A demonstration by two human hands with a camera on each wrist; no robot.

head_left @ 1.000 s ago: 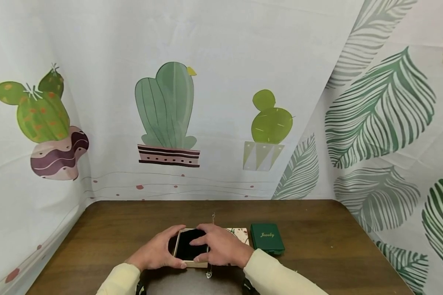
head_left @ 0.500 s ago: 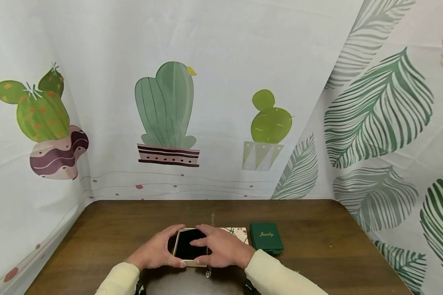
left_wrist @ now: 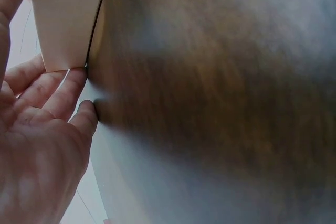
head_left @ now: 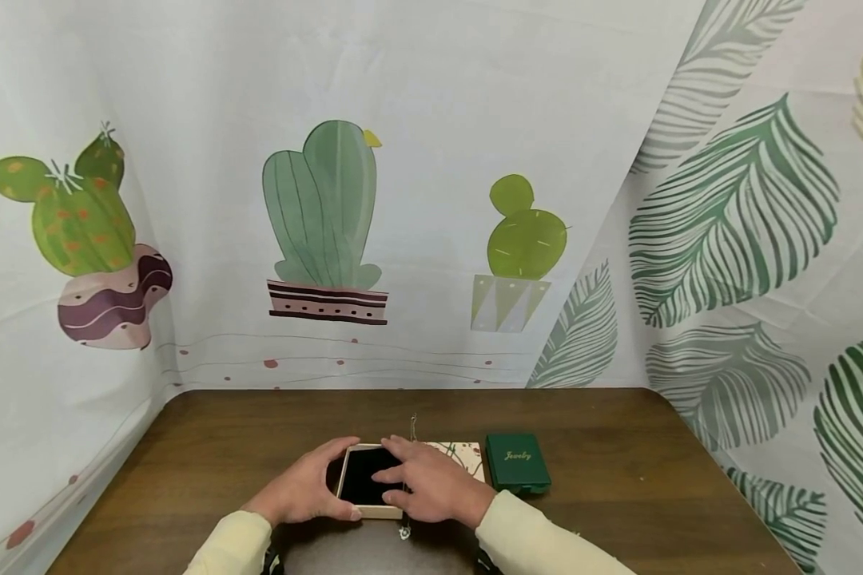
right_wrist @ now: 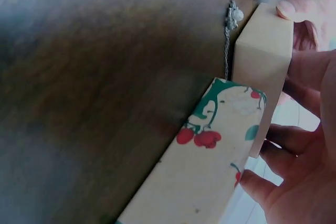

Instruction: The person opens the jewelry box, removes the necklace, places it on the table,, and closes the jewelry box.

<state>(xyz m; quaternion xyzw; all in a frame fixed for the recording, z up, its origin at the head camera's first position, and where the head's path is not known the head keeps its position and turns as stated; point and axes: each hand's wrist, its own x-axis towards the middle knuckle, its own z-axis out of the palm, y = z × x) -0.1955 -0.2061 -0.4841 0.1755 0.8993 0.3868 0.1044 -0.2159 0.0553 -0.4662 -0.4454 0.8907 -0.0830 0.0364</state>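
Cream box, position: rests, as far as can be seen, on the brown table (head_left: 259, 427) near its front, between the two hands; uncovered, black lining (head_left: 367, 473) facing up. The cream box (head_left: 381, 513) shows a plain front wall.
Left hand: the left hand (head_left: 304, 485) grips the box's left side, thumb at the near corner, fingers reaching the far edge.
Right hand: the right hand (head_left: 440, 484) lies across the box's right part, fingers bent over it and touching; whether it grips or merely rests cannot be told.
Box handling: judged light and fairly stiff, probably card; smooth walls may slip a little, and thin rims could dent if squeezed hard.
Box hold points: opposite outer walls, near the corners, are judged soundest; the lining looks soft and offers poor purchase.
Chain: fine silver chain (right_wrist: 227, 59) with a pendant (right_wrist: 234, 16) at the near end; it appears to run between the boxes, partly hidden under the right hand. Judged delicate and apt to snag.
Patterned box: cherry-printed patterned box (right_wrist: 197, 182), just right of the cream box.
Green case: green case (head_left: 518, 463), lettered "Jewelry", right of the patterned box, apart from both hands.
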